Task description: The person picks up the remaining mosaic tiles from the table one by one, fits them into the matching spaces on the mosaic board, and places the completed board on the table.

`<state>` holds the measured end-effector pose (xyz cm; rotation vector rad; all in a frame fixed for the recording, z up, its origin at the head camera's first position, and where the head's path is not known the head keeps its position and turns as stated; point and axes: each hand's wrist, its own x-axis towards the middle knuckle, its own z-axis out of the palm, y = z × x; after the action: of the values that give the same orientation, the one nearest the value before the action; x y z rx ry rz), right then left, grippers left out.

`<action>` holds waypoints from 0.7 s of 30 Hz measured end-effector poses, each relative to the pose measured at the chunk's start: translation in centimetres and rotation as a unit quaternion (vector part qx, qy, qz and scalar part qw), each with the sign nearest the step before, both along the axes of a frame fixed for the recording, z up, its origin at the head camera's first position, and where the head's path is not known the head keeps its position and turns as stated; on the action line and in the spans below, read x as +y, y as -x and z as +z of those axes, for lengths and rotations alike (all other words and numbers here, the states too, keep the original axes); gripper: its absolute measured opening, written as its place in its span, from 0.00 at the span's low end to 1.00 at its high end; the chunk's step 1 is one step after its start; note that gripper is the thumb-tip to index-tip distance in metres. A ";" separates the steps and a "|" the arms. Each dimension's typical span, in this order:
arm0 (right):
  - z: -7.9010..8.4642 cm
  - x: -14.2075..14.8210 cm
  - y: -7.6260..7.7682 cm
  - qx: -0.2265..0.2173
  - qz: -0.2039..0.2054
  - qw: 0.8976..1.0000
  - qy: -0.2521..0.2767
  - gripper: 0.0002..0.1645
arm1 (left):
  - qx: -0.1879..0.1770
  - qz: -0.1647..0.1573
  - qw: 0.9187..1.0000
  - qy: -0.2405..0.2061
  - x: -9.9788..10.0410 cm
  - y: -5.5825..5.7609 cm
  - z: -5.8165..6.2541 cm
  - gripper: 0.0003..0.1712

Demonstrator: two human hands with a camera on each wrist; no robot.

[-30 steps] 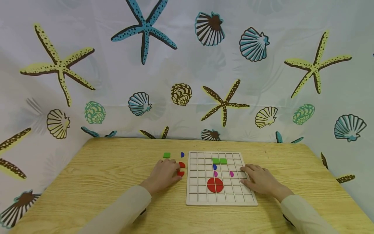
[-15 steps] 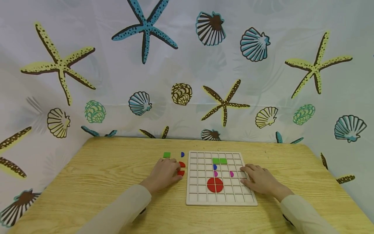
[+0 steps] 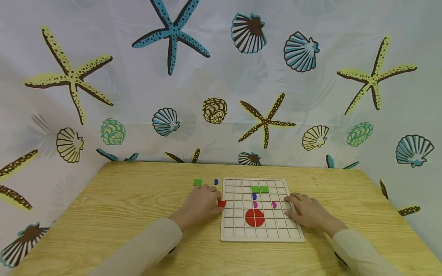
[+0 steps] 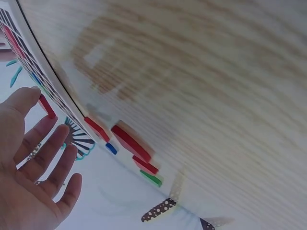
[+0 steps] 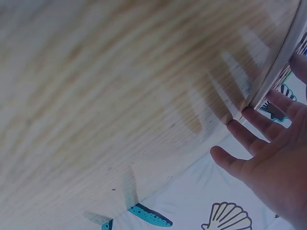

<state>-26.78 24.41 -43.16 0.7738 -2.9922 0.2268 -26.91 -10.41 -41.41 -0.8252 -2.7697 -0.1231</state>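
The grid board (image 3: pixel 239 222) lies on the table (image 3: pixel 262 260) between my left hand (image 3: pixel 202 203) and right hand (image 3: pixel 308 211). My left fingers hold a piece (image 3: pixel 222 204) at its left edge. On it, two tiles (image 3: pixel 255 189) lie behind a disc (image 3: pixel 250 214). Beyond my left hand, a loose tile (image 3: pixel 197 182) lies left of a half-disc (image 3: pixel 216 181).

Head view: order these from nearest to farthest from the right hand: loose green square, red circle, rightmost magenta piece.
From the right hand:
1. Rightmost magenta piece: right half of board
2. Red circle: board's lower middle
3. Loose green square: left of board
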 end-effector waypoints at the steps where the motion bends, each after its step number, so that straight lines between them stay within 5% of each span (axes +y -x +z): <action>1: 0.0 0.0 0.0 0.000 0.001 1.000 0.000 0.27 | -0.003 -0.003 1.000 -0.003 0.2 -0.1 0.0 0.15; 21: 0.0 -0.1 0.1 0.003 -0.002 1.000 0.002 0.28 | -0.009 -0.043 0.998 0.033 4.8 -1.3 0.3 0.16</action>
<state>-26.85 24.33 -43.15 0.7671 -2.9862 0.2312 -25.61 -5.62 -41.14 -0.9642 -2.7684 -0.0548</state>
